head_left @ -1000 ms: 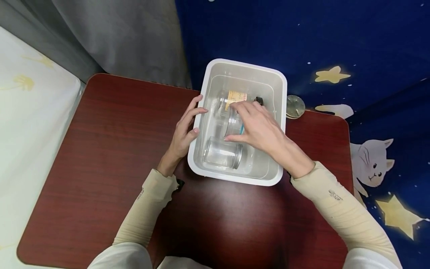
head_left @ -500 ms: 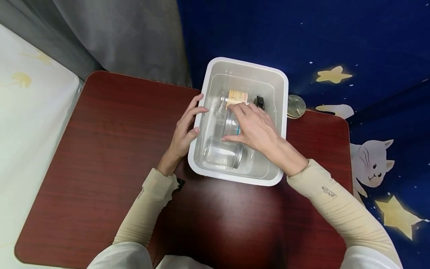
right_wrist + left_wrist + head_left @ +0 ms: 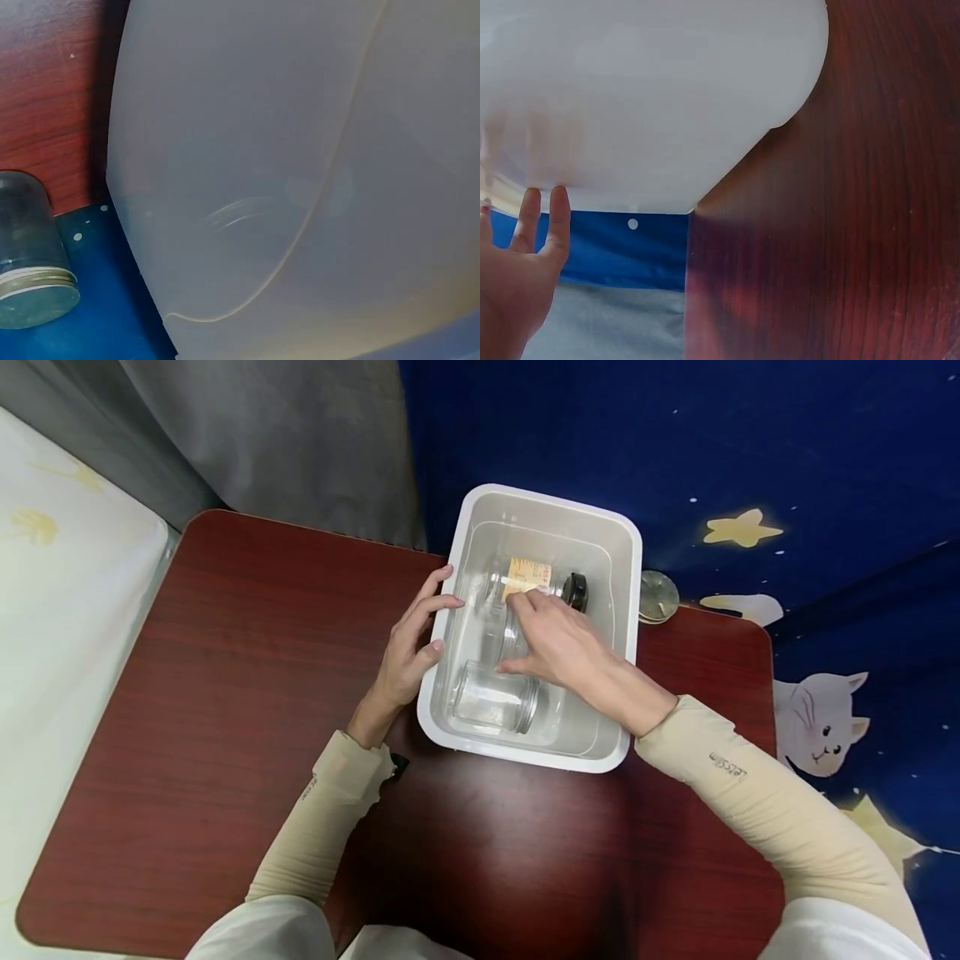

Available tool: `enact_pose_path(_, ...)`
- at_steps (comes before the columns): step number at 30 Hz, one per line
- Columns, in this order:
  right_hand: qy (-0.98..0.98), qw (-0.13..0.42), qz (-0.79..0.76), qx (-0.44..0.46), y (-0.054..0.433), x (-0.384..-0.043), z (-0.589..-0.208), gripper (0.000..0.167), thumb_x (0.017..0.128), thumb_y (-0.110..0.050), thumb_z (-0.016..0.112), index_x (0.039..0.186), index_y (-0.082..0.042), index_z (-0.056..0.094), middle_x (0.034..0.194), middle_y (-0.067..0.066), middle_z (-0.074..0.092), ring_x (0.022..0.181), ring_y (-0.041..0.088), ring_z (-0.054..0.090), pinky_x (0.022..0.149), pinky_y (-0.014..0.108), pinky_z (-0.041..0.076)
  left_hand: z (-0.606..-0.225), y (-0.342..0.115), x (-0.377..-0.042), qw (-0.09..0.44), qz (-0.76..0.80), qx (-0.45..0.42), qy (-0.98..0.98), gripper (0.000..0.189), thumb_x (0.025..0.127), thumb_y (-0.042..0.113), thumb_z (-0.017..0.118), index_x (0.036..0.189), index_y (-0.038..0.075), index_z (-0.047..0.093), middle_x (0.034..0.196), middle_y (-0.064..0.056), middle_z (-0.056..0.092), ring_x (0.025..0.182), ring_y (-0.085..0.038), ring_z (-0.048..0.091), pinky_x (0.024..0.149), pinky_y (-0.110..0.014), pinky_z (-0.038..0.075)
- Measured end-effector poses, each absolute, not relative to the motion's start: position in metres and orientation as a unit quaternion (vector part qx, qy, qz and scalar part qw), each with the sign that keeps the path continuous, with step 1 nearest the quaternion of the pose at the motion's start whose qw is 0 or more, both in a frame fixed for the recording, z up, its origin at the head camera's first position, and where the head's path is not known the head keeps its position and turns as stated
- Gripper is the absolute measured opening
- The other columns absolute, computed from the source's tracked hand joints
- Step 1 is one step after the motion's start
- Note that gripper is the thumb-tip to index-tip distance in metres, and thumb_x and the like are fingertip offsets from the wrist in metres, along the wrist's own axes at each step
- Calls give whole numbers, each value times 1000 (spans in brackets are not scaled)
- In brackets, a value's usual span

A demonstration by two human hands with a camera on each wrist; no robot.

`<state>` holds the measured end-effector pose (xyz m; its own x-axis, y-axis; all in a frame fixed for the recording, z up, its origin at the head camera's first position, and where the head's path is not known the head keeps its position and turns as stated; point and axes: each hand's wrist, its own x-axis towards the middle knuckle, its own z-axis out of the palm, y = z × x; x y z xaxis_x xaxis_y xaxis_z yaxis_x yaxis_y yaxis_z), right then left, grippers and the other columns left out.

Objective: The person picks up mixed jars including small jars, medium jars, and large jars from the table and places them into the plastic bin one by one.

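Observation:
A white plastic bin (image 3: 525, 760) stands on the table with clear jars lying inside. My left hand (image 3: 408, 647) rests on its left rim, fingers spread and fairly straight; these fingers (image 3: 558, 217) also show against the bin's wall in the left wrist view. Inside the bin, my right hand (image 3: 562, 643) grips a clear jar (image 3: 512, 639) between thumb and fingers, hiding much of it. Nearer me lies another clear jar (image 3: 491, 697) on its side. Beyond the hand is a jar with an orange label (image 3: 528, 575) and a black lid (image 3: 576, 592).
A round-lidded clear jar (image 3: 658, 596) stands outside the bin, by the table's far edge; the right wrist view shows this jar (image 3: 34, 255) too. The dark red table (image 3: 247, 693) borders grey and blue curtains (image 3: 562, 427).
My right hand has shifted slightly left with the jar it grips, uncovering more of the black lid. The left hand has stayed on the rim.

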<state>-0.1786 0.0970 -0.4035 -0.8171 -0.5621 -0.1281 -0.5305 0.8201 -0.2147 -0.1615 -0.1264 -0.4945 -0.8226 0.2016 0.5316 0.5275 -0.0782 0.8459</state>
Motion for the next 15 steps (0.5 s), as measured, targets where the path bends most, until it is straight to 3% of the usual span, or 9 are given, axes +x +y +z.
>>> enact_pose_path(8,948,101,-58,-296,94,-183,-411,86,70,-56,85,127,-3,50,109,13,59,106,34,59,90,45,49,-495,-124,-162,123,-686,-276,-662,67,98,55,49,125,-5,56,158,-11,33,141,-33,36,97,-37,45)
enact_pose_path(15,949,107,-47,-294,94,-186,-417,85,72,-55,84,127,-2,49,110,15,59,101,34,60,85,44,51,-495,-124,-162,125,-686,-275,-662,70,97,59,49,125,-5,56,158,-11,32,142,-33,35,96,-39,44)
